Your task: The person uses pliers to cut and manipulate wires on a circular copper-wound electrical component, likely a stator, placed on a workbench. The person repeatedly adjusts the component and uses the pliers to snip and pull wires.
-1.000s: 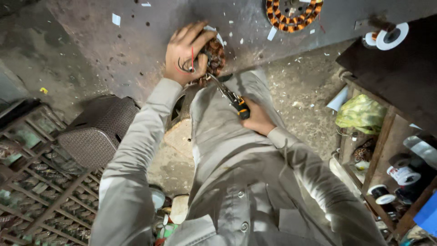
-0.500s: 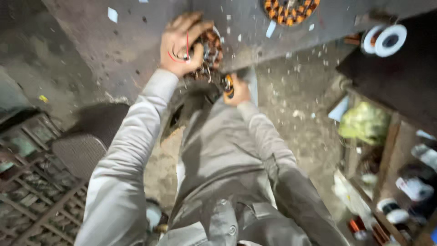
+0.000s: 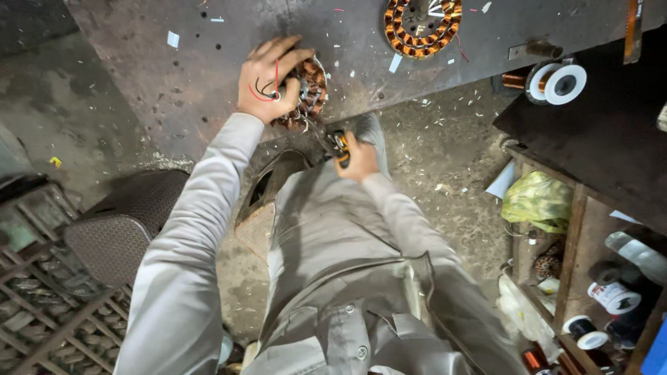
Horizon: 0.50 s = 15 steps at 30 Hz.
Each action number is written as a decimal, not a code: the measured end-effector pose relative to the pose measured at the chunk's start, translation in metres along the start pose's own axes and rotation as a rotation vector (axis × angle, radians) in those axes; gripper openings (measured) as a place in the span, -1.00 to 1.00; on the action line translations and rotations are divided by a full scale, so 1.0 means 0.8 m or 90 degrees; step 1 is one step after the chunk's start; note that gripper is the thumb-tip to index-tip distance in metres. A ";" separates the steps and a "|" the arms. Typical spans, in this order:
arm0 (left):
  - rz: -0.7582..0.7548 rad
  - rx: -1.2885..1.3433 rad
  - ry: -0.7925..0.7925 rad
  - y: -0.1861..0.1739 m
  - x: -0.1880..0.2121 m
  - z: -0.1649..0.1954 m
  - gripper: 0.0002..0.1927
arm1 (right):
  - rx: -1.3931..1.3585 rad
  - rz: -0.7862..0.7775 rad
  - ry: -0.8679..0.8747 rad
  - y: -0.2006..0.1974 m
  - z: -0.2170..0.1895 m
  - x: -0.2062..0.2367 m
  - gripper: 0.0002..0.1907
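Since half a second ago, right hand (image 3: 360, 154) has shifted slightly right; left hand (image 3: 267, 78) unchanged on the work. Left grip closed over the round copper-wound motor stator (image 3: 307, 94), pinning it at the near edge of the dark metal counter (image 3: 174, 90), red and black lead wires (image 3: 267, 89) trapped under the fingers. Right grip closed on a yellow-and-black-handled tool (image 3: 340, 145), tip angled into the windings. Second stator (image 3: 422, 26) lies well apart.

Stator (image 3: 309, 94): glossy copper windings. Workbench (image 3: 174, 90): matt, scuffed metal sheet. Tool handle (image 3: 340, 144): yellow-black plastic. Sleeve (image 3: 187, 236): grey cloth.
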<state>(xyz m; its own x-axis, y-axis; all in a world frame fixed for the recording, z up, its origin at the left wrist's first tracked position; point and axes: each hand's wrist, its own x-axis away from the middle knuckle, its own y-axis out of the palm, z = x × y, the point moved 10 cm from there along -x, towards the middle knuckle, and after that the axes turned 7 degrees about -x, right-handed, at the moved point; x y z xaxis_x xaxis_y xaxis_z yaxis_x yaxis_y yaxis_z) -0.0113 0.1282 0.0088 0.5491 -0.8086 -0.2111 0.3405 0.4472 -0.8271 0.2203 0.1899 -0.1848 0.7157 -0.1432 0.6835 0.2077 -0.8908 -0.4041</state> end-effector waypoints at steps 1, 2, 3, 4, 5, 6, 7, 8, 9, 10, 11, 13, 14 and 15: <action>0.004 0.000 0.007 -0.001 0.000 0.002 -0.52 | 0.019 0.025 -0.023 -0.001 -0.009 -0.006 -0.18; 0.008 0.000 0.003 -0.002 0.000 0.002 -0.53 | 0.022 0.119 -0.150 -0.017 -0.037 -0.001 -0.16; 0.011 -0.002 0.002 -0.003 -0.001 0.003 -0.53 | 0.021 0.211 -0.281 -0.031 -0.060 0.013 -0.14; 0.012 -0.006 0.005 -0.005 -0.002 0.005 -0.53 | 0.018 0.305 -0.414 -0.043 -0.077 0.037 -0.11; 0.011 -0.016 0.005 -0.006 -0.003 0.006 -0.53 | -0.096 0.220 -0.400 -0.035 -0.063 0.036 -0.09; 0.011 -0.023 0.004 -0.007 -0.004 0.008 -0.53 | -0.208 0.132 -0.382 -0.026 -0.048 0.044 -0.07; 0.012 -0.030 0.003 -0.008 -0.005 0.009 -0.52 | -0.316 0.044 -0.362 -0.018 -0.036 0.051 -0.04; 0.008 -0.020 -0.003 -0.008 -0.006 0.009 -0.52 | -0.375 -0.045 -0.314 -0.005 -0.023 0.054 -0.11; 0.002 -0.005 -0.013 -0.007 -0.006 0.007 -0.52 | -0.432 -0.136 -0.259 0.009 -0.010 0.061 -0.19; -0.004 0.009 -0.024 -0.006 -0.005 0.005 -0.52 | -0.487 -0.229 -0.203 0.026 -0.001 0.069 -0.26; 0.004 -0.002 -0.013 -0.007 -0.005 0.007 -0.52 | -0.488 -0.238 -0.188 0.029 0.004 0.071 -0.34; 0.019 -0.031 0.003 -0.008 -0.004 0.009 -0.52 | -0.493 -0.264 -0.165 0.037 0.008 0.074 -0.50; 0.014 -0.034 0.003 -0.007 -0.003 0.008 -0.52 | -0.481 -0.226 -0.185 0.033 0.006 0.072 -0.49; 0.009 -0.035 0.005 -0.006 -0.002 0.008 -0.52 | -0.469 -0.185 -0.204 0.028 0.004 0.071 -0.48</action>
<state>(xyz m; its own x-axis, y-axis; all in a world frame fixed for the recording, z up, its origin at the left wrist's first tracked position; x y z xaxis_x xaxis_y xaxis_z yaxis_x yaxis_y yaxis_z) -0.0089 0.1299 0.0164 0.5477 -0.8054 -0.2266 0.2902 0.4370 -0.8514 0.2676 0.1636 -0.1572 0.8782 0.1637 0.4494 0.0044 -0.9423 0.3347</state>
